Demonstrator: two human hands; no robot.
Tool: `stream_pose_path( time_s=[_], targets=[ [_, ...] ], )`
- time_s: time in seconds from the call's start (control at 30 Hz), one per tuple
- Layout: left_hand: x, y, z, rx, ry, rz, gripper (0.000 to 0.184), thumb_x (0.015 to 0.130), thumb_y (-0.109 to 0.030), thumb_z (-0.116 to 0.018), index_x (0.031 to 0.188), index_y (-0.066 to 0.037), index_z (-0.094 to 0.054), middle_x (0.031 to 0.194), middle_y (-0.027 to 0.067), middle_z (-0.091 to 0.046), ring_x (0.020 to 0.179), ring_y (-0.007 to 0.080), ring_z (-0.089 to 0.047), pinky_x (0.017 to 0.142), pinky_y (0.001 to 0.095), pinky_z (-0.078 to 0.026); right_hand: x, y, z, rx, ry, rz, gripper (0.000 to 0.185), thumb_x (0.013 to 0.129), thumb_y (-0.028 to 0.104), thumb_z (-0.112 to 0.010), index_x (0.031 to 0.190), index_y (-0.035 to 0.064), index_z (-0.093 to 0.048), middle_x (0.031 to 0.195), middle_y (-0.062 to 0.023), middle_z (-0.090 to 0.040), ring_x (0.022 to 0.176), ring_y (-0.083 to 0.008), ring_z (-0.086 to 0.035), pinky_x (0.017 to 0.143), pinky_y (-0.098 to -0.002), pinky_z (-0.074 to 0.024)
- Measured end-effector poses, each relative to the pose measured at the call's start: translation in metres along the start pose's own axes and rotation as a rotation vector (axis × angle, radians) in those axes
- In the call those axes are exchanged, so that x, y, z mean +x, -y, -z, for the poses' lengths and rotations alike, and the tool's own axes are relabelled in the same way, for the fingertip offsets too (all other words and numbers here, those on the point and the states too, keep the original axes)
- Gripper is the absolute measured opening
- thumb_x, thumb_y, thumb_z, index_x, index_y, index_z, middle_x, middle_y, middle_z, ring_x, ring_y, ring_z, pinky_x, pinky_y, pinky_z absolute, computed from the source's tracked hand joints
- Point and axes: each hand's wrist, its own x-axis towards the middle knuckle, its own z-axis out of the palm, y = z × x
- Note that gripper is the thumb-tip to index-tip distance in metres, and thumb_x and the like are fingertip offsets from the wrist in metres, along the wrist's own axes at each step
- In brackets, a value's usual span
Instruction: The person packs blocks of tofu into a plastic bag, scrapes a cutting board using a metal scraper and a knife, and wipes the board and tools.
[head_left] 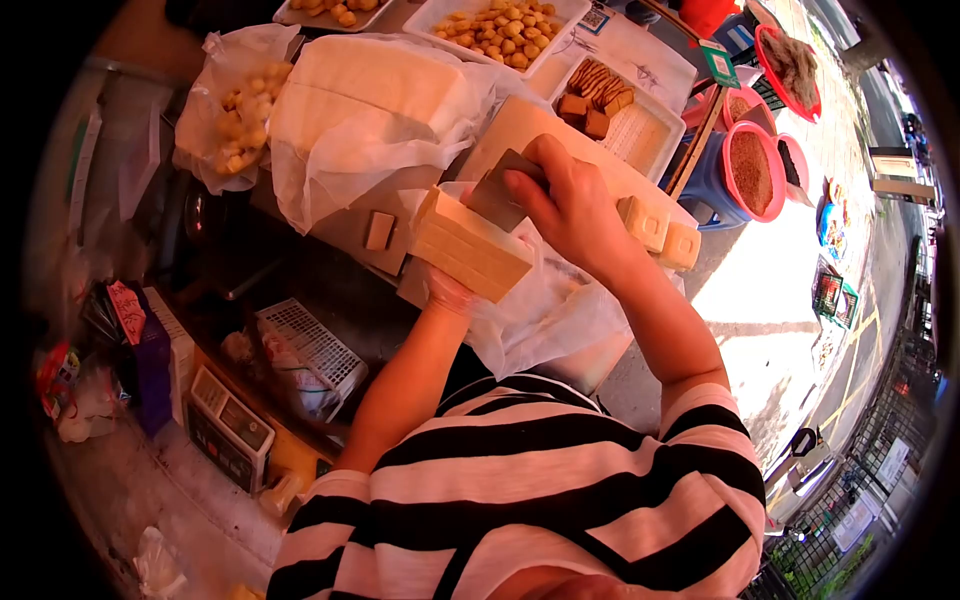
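Note:
A pale tofu block (470, 245) with lines across its side rests tilted on my left hand (450, 292), which is mostly hidden beneath it. My right hand (565, 200) grips a flat metal blade (505, 190) with its fingers pressed round the top edge. The blade is right beside the upper edge of the block. A thin clear plastic bag (545, 315) hangs below and to the right of the block, near my left hand. The fingers of my left hand are largely covered by the block and plastic.
Behind are a large wrapped tofu slab (365, 100), a bag of fried pieces (245, 125), a tray of tofu balls (500, 35) and a tray of brown pieces (640, 125). Two small tofu blocks (660, 232) sit at the board's right end. A scale (228, 425) stands lower left.

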Motion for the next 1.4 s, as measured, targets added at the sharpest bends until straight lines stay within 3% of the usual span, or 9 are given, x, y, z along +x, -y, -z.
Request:
stream_pose_path(
  time_s=[0.17, 0.23, 0.37, 0.63, 0.9, 1.0, 1.17, 1.33, 1.4],
  targets=[
    [-0.027, 0.006, -0.004, -0.268, -0.121, 0.119, 0.059, 0.087, -0.054, -0.038, 0.131, -0.014, -0.044, 0.133, 0.0162, -0.042, 0.121, 0.0395, -0.041, 0.097, 0.0536, -0.036, 0.033, -0.092, 0.075, 0.029, -0.143, -0.223, 0.026, 0.084, 0.026, -0.059, 0.089, 0.0011, -0.053, 0.071, -0.0122, -0.056, 0.064, -0.0226, -0.055, 0.058, -0.0334, -0.0429],
    [-0.03, 0.004, -0.005, -0.256, -0.163, 0.151, 0.063, 0.086, -0.057, -0.04, 0.132, -0.014, -0.043, 0.134, 0.0162, -0.042, 0.121, 0.0414, -0.04, 0.098, 0.0546, -0.034, 0.04, -0.157, 0.103, -0.214, -0.052, -0.229, 0.028, 0.084, 0.028, -0.06, 0.092, 0.0013, -0.054, 0.074, -0.0086, -0.056, 0.066, -0.0159, -0.053, 0.057, -0.031, -0.043],
    [-0.029, -0.002, -0.009, -0.191, -0.184, 0.166, 0.071, 0.082, -0.064, -0.042, 0.133, -0.014, -0.041, 0.133, 0.0157, -0.043, 0.119, 0.0388, -0.043, 0.098, 0.0526, -0.036, 0.026, -0.233, 0.103, -0.16, 0.224, -0.387, 0.025, 0.085, 0.027, -0.06, 0.089, 0.0035, -0.054, 0.073, -0.0018, -0.052, 0.068, -0.0106, -0.048, 0.058, -0.0266, -0.0418],
    [-0.026, -0.005, -0.001, -0.022, -0.382, 0.113, 0.07, 0.085, -0.065, -0.035, 0.132, -0.013, -0.041, 0.13, 0.0073, -0.048, 0.114, 0.028, -0.051, 0.094, 0.0439, -0.043, 0.001, -0.224, 0.032, 0.267, 0.586, -0.651, 0.018, 0.087, 0.029, -0.059, 0.087, 0.0116, -0.054, 0.074, 0.0056, -0.045, 0.067, -0.0053, -0.043, 0.055, -0.021, -0.0392],
    [-0.03, -0.013, -0.003, 0.009, -0.319, 0.115, 0.077, 0.083, -0.068, -0.034, 0.136, -0.013, -0.035, 0.133, 0.008, -0.044, 0.119, 0.0278, -0.046, 0.099, 0.0444, -0.037, 0.003, -0.245, 0.053, 0.6, 0.305, -0.811, 0.022, 0.088, 0.027, -0.059, 0.096, 0.0065, -0.055, 0.089, 0.001, -0.054, 0.077, -0.0073, -0.053, 0.063, -0.0238, -0.0478],
    [-0.028, -0.01, 0.0, 0.015, -0.327, 0.121, 0.085, 0.079, -0.072, -0.037, 0.138, -0.012, -0.031, 0.138, 0.0086, -0.039, 0.124, 0.0291, -0.041, 0.101, 0.0456, -0.034, 0.006, -0.189, 0.058, 0.734, 0.199, -0.718, 0.02, 0.087, 0.027, -0.059, 0.092, 0.0077, -0.055, 0.085, 0.0012, -0.054, 0.075, -0.0069, -0.053, 0.062, -0.0239, -0.0475],
    [-0.019, -0.003, -0.012, -0.013, -0.219, 0.076, 0.07, 0.087, -0.061, -0.036, 0.137, -0.013, -0.032, 0.136, 0.0081, -0.041, 0.121, 0.0283, -0.044, 0.099, 0.0463, -0.037, 0.001, -0.107, 0.033, 0.669, 0.092, -0.614, 0.024, 0.085, 0.028, -0.061, 0.087, 0.005, -0.055, 0.079, 0.0004, -0.055, 0.07, -0.0075, -0.051, 0.061, -0.0255, -0.047],
    [-0.02, -0.001, -0.012, 0.107, -0.292, 0.068, 0.06, 0.087, -0.052, -0.042, 0.133, -0.014, -0.038, 0.131, 0.0071, -0.046, 0.116, 0.0265, -0.048, 0.094, 0.044, -0.043, -0.013, -0.018, 0.018, 0.011, -0.006, -0.246, 0.021, 0.081, 0.017, -0.06, 0.085, -0.0008, -0.051, 0.068, -0.0213, -0.057, 0.063, -0.0351, -0.057, 0.058, -0.0393, -0.0438],
    [-0.024, -0.001, -0.01, 0.181, -0.279, 0.005, 0.064, 0.085, -0.057, -0.041, 0.132, -0.012, -0.04, 0.126, 0.0082, -0.05, 0.112, 0.0272, -0.052, 0.091, 0.0448, -0.045, -0.008, -0.008, 0.029, -0.025, -0.16, -0.184, 0.021, 0.081, 0.018, -0.059, 0.085, -0.0009, -0.051, 0.067, -0.0203, -0.057, 0.061, -0.0354, -0.057, 0.056, -0.0392, -0.0437]
  ],
)
